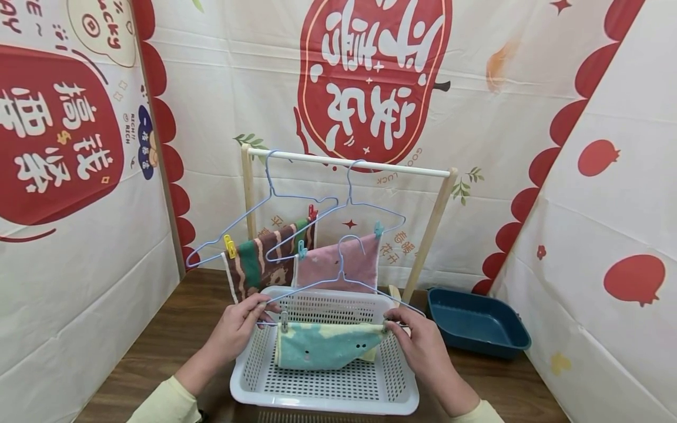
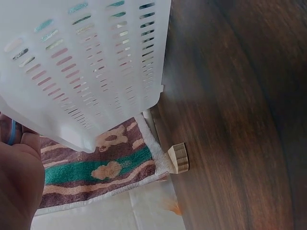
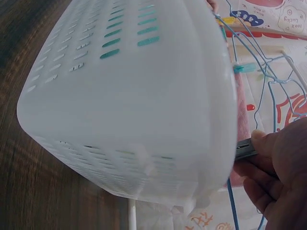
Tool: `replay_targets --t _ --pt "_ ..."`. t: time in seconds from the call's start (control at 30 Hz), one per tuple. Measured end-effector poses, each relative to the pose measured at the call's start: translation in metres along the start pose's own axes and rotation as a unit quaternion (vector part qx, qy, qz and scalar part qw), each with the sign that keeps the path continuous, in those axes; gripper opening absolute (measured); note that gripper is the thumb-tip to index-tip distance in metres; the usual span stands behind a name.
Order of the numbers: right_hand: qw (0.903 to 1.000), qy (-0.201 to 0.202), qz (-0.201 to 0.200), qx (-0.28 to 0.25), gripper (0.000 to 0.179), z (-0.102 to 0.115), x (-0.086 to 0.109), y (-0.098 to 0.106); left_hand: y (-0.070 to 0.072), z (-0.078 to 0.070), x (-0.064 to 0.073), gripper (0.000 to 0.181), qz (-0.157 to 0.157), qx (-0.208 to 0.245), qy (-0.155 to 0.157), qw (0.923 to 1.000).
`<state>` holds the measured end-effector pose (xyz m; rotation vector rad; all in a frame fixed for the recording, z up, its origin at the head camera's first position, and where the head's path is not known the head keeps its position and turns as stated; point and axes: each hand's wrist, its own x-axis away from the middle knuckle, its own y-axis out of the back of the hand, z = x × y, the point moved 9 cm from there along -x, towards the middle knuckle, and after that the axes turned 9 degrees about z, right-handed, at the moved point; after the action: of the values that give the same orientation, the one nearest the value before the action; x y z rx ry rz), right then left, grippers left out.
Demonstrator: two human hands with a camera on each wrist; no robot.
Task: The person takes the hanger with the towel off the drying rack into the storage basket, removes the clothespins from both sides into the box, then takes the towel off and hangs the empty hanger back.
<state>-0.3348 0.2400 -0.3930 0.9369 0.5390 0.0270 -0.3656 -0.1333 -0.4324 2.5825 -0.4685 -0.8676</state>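
A blue wire hanger (image 1: 312,286) is held over the white perforated basket (image 1: 243,390), and a teal and yellow towel (image 1: 328,348) hangs from its lower bar. At the hanger's left end, my left hand (image 1: 233,330) grips the wire, beside a grey clothespin (image 1: 284,320) on the towel's left corner. My right hand (image 1: 423,346) is at the towel's right corner. There it pinches a second grey clothespin (image 3: 245,149) between thumb and fingers, seen in the right wrist view. The basket wall hides the towel from the left wrist camera except through its slots.
Behind the basket stands a rack with a white rod (image 1: 370,165) and wooden posts. On it hang a brown striped towel (image 1: 264,258) and a pink towel (image 1: 338,261), each clipped to a blue hanger. A dark blue basin (image 1: 476,323) sits to the right on the wooden table (image 1: 153,346).
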Motion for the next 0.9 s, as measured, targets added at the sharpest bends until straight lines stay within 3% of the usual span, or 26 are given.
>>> replay_targets --t 0.23,0.9 --pt "0.9988 0.004 -0.048 -0.011 0.026 -0.002 0.002 0.006 -0.001 0.002 0.0 0.023 0.006 0.005 0.018 0.9998" --pt "0.9933 -0.003 -0.104 -0.049 0.031 -0.006 0.005 0.026 0.0 0.003 0.002 0.024 0.007 0.015 0.019 0.9997"
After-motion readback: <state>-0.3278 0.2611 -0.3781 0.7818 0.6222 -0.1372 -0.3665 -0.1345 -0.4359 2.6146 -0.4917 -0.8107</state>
